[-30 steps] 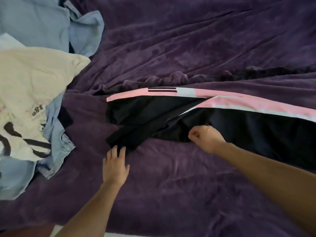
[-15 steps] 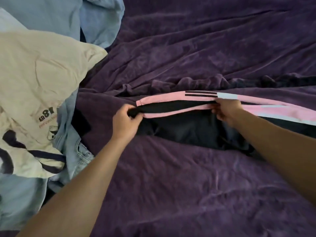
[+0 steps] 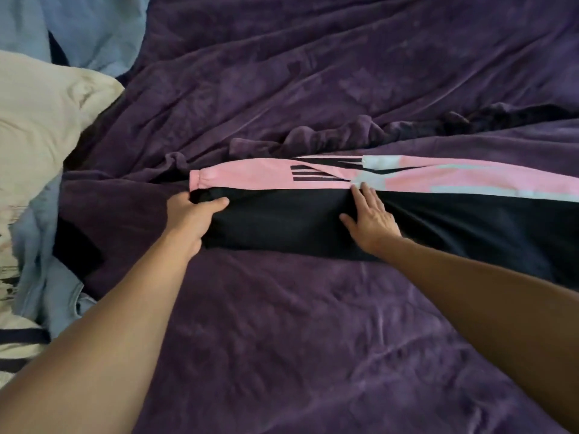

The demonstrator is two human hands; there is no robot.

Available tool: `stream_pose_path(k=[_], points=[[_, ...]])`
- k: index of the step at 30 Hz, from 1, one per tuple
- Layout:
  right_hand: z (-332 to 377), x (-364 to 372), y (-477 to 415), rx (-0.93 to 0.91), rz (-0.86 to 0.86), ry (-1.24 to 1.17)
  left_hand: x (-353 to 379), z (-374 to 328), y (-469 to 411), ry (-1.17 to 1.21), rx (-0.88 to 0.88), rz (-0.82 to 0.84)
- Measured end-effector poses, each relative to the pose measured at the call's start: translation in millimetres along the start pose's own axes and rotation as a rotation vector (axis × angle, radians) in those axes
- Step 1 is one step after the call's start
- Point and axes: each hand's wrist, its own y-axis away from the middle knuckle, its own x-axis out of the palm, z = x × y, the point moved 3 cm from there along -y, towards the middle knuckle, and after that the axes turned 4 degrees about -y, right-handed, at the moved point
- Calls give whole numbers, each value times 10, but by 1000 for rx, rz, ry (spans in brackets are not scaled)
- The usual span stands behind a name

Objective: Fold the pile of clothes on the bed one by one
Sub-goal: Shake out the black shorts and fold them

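purple plush bedding (image 3: 313, 355) spreads nearest us, rumpled and soft, so nothing laid on it gets a firm backing. past our forearms, the black track pants (image 3: 291, 227) lie lengthwise across it and run off the right edge of view. the legs seem to lie one on the other, with the pink side stripe (image 3: 250, 178) along the far edge. our left hand (image 3: 191, 216) grips the cuff end, thumb curled over the black cloth. our right hand (image 3: 371, 219) lies flat on the leg further along, fingers spread, pressing it down just short of the stripe.

we judge the fabric light, thin and rather slick. it will likely slide over itself and sag wherever it isn't held. it wants a pinch at the stacked cuffs, both layers together, with the other hand at the fold line or at the waistband, which is out of view.

beyond the pants the bedding bunches into a ridge (image 3: 313, 136). far left sits the pile (image 3: 34, 195), a cream shirt (image 3: 40, 120) over pale blue garments (image 3: 94, 26), near the cuff end but not touching it.
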Motion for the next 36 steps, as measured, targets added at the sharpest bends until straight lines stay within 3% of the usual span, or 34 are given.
stream_pose_path(k=[6,10,18,27,33,36], points=[[-137,-296,-110,-50,110,-196,142,-625,492,92,147,35],[-526,-696,148,43,-119,-577,673,-1194,1103,16,328,107],[-2468,-1215,786,282,-316,-855,2671,-1398,2329,-327,464,223],[-4387,-1800,1077,353,-371,-854,4571,-1053,2922,-538,295,322],[-5002,-2050,1047,421,-523,-469,5120,-808,3125,-671,251,469],[-5145,-1970,898,529,-438,-708,5186,-634,3096,-925,303,418]])
